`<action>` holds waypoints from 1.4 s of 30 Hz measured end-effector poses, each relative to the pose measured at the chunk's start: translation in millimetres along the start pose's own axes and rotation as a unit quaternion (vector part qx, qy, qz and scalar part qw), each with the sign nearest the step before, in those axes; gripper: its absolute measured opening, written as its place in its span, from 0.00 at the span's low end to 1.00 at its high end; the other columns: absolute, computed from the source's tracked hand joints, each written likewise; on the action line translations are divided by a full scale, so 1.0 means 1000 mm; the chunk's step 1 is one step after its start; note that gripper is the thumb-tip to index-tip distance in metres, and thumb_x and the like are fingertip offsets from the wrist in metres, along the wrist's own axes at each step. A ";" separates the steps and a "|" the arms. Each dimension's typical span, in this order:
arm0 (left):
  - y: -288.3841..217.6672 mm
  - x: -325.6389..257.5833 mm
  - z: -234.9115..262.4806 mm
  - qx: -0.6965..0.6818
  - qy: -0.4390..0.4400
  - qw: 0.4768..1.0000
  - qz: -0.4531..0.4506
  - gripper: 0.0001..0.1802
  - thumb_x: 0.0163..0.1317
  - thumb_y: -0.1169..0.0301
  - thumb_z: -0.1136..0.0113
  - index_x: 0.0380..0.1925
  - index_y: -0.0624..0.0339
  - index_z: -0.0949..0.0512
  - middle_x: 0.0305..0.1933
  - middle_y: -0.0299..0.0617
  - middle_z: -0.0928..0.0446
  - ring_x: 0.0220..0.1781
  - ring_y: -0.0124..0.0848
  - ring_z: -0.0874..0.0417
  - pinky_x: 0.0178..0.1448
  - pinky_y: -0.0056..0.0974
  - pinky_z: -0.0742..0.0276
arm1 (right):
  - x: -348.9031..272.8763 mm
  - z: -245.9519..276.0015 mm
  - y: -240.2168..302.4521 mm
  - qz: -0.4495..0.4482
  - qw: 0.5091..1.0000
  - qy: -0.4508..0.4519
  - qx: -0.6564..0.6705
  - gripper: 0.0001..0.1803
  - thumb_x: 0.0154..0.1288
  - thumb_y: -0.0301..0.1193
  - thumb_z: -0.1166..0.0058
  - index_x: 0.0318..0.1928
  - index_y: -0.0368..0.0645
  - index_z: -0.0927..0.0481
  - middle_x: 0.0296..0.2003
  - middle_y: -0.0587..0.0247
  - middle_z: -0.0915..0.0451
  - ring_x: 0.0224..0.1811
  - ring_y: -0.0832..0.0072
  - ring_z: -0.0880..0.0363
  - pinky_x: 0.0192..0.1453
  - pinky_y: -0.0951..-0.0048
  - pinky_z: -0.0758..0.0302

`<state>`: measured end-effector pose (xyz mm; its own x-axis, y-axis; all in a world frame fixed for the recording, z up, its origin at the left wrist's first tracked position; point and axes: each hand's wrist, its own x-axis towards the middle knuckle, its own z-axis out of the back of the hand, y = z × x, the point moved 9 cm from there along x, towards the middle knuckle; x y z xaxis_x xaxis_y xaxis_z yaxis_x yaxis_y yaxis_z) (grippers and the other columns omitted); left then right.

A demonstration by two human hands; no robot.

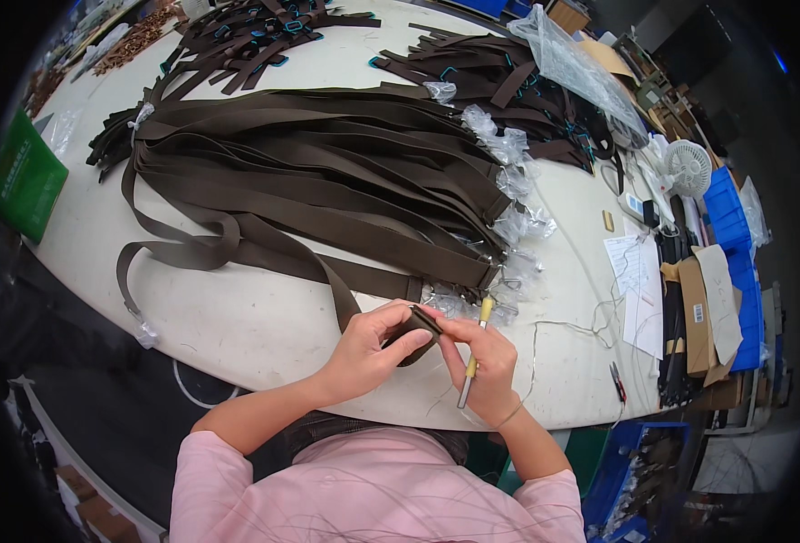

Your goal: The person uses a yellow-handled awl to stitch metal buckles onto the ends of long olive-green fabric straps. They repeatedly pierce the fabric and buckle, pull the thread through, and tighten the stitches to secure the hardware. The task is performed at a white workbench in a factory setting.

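L hand [364, 351]: fingers closed, thumb on top, gripping the folded end of a dk brown strap [337, 291]. R hand [490, 362]: thumb & index fingertips pinched together at the R edge of the same fold; remaining fingers curl in, w/ a pen-like tool [471, 365], yellow & silver, held across the hand, tilted. Strap loc.: folded end btwn both hands, in front of the torso, near the front edge of the white table [237, 312]; its length runs up & L from the L hand toward the main bundle.

Strap bundle [318, 172]: lies across table ctr., beyond the hands; tied at L end w/ a pale tie [140, 116]; R ends carry clear plastic wraps [512, 181]. One loose strap end, also wrapped, sits near the table's front-L edge.

Far side: two piles of dk straps w/ blue buckles, L pile [259, 54] & R pile [504, 86]. R side of table: paper sheets [640, 294], small snips [618, 382] w/ red on the handle, white fan [688, 168]. Far L: green box [30, 176] at the table edge.
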<state>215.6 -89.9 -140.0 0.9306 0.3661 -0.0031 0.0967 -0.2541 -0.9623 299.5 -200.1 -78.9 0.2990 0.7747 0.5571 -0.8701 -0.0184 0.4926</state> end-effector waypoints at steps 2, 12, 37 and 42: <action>0.003 -0.001 0.001 -0.013 -0.007 1.000 -0.013 0.11 0.73 0.77 0.42 0.52 0.70 0.19 0.59 0.41 0.19 0.54 0.24 0.21 0.61 0.31 0.24 | -0.001 0.000 -0.003 -0.033 0.999 0.007 0.014 0.15 0.57 0.16 0.31 0.46 0.38 0.14 0.39 0.56 0.11 0.38 0.63 0.11 0.42 0.70 0.18; 0.006 -0.003 -0.002 -0.048 0.032 0.998 0.006 0.08 0.75 0.77 0.45 0.49 0.69 0.20 0.65 0.49 0.22 0.66 0.31 0.23 0.71 0.38 0.29 | -0.010 0.000 -0.016 -0.134 0.986 0.019 0.093 0.09 0.68 0.19 0.37 0.48 0.35 0.14 0.38 0.54 0.11 0.37 0.71 0.10 0.44 0.74 0.17; 0.014 -0.001 -0.004 -0.061 0.052 0.997 -0.012 0.09 0.75 0.74 0.44 0.50 0.66 0.20 0.67 0.49 0.23 0.68 0.33 0.25 0.74 0.41 0.32 | -0.021 -0.012 -0.031 -0.240 0.944 0.004 0.226 0.09 0.69 0.21 0.38 0.48 0.37 0.16 0.34 0.58 0.11 0.36 0.76 0.10 0.43 0.76 0.16; 0.015 0.000 -0.004 -0.067 0.056 0.996 -0.004 0.10 0.75 0.73 0.43 0.51 0.66 0.20 0.67 0.47 0.23 0.68 0.32 0.24 0.74 0.40 0.32 | -0.019 -0.010 -0.028 -0.225 0.949 -0.005 0.220 0.08 0.70 0.21 0.39 0.48 0.37 0.16 0.34 0.59 0.11 0.36 0.76 0.09 0.43 0.77 0.17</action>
<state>218.3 -97.2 -152.9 0.9623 0.2689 0.0411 0.1429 -0.3712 -0.9175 314.0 -208.1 -109.8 0.6074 0.7608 0.2287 -0.4064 0.0502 0.9123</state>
